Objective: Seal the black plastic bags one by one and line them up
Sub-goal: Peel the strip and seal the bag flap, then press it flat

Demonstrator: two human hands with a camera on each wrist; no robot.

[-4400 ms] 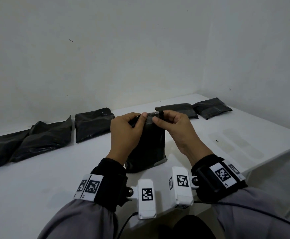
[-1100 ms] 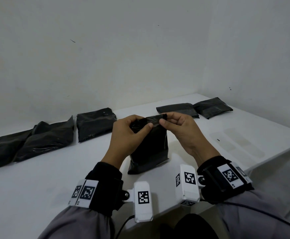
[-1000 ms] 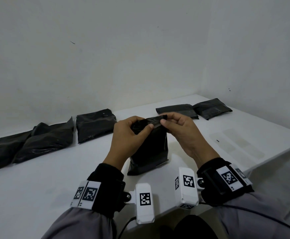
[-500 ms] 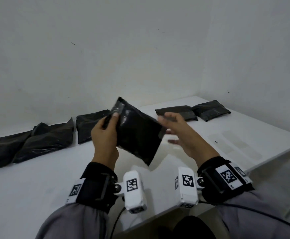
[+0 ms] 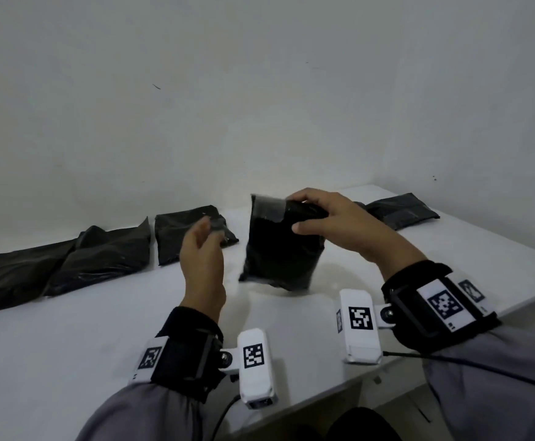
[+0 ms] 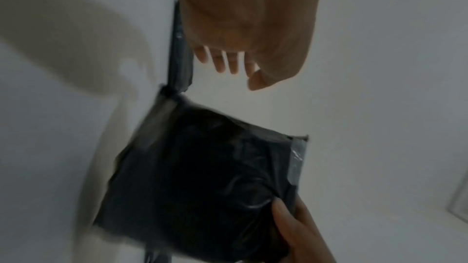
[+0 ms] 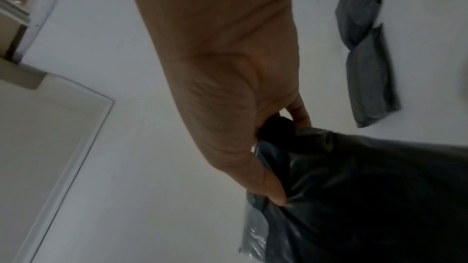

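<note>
A filled black plastic bag [image 5: 279, 249] hangs just above the white table [image 5: 69, 345], its grey flap folded over at the top. My right hand [image 5: 301, 214] grips its top right corner, thumb in front and fingers behind. In the right wrist view the same hand [image 7: 278, 153] pinches the crumpled bag [image 7: 367, 197]. My left hand [image 5: 202, 237] hovers left of the bag with relaxed fingers and holds nothing. The left wrist view shows that hand [image 6: 238, 73] apart from the bag [image 6: 202, 177].
Several black bags [image 5: 69, 259] lie in a row along the back left, the nearest one [image 5: 190, 233] just behind my left hand. Two more bags [image 5: 399, 211] lie at the back right corner. The table's edge [image 5: 514, 300] runs close on the right.
A second ago both hands pinched the bag's top as it stood on the table. My left hand then lifted and tilted it; now the right hand holds it and the left has let go.
</note>
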